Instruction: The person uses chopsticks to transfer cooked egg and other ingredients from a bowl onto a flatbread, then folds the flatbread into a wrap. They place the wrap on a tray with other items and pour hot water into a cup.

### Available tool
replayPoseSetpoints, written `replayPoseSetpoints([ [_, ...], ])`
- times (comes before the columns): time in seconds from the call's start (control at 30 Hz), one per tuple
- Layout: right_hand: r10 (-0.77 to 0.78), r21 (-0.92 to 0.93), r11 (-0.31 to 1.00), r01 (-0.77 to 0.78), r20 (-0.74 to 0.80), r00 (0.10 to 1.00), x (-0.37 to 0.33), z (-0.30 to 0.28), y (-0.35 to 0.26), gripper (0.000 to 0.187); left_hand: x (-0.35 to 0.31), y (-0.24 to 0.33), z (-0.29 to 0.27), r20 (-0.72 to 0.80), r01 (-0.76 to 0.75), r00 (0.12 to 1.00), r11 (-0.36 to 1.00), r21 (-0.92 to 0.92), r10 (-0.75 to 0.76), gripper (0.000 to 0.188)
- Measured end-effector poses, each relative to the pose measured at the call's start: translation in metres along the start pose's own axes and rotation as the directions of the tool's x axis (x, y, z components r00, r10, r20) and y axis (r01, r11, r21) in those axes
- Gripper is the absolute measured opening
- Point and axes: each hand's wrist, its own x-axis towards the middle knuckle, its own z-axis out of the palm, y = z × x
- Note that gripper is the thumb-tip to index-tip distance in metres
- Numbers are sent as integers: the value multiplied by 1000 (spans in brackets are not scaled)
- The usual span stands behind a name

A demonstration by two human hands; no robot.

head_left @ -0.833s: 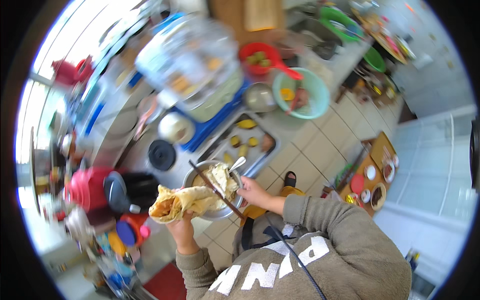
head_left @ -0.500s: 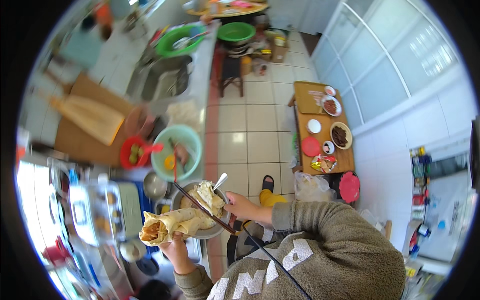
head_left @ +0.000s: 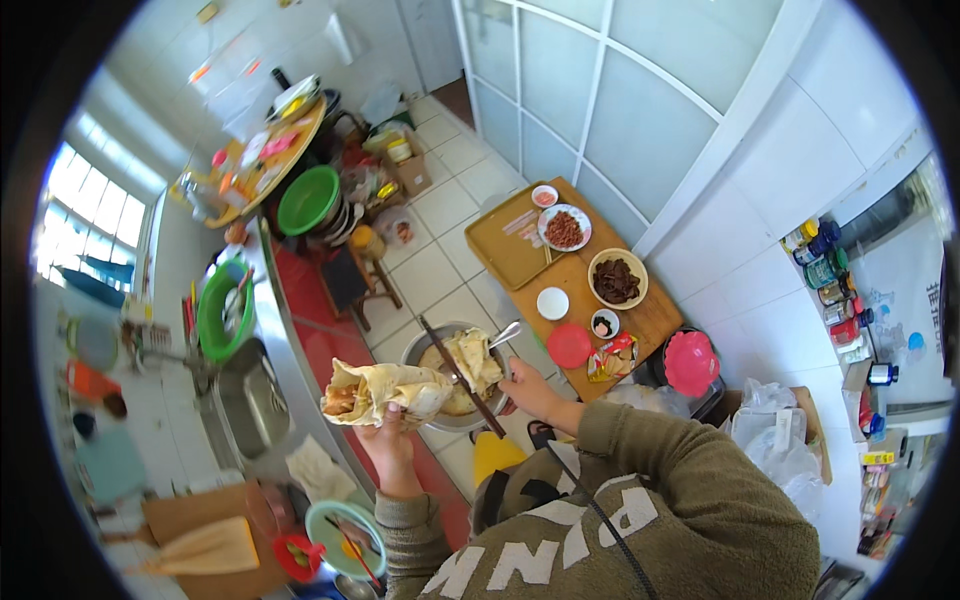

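My left hand [head_left: 392,448] is closed around a rolled flatbread wrap [head_left: 384,394], its open end pointing left and showing brown filling. Beside it, my right hand [head_left: 534,390] grips the right side of a metal bowl [head_left: 413,352]. Folded pieces of flatbread [head_left: 474,360] lie in the bowl over pale food. A spoon [head_left: 508,333] sticks out at the bowl's upper right. Dark chopsticks [head_left: 462,376] rest slantwise across the bowl. The wrap's right end overlaps the bowl's left side.
Ahead to the right, a low wooden table [head_left: 570,285] bears a tray [head_left: 512,250], a bowl of dark meat [head_left: 618,278], a plate of minced food [head_left: 565,229] and a red lid [head_left: 569,346]. At left runs the counter with a sink [head_left: 243,405]. A black stool [head_left: 347,281] stands ahead.
My view and body have turned right, away from the counter and toward the low table. The wrap and bowl have come along, now over the floor, still in my hands.
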Motion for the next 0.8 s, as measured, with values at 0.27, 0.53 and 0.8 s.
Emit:
replayPoseSetpoints([
  [0.27,-4,115,993,34,-254,967,160,-113,-32,32,208,-109,95,240,75,966,992,106,-99,62],
  [0.53,91,378,917,130,-515,853,322,-180,-3,31,371,-218,163,418,225,851,941,254,-317,62],
  [0.8,250,457,883,105,-649,719,483,-255,84,29,447,-332,212,482,245,789,915,321,-380,78],
])
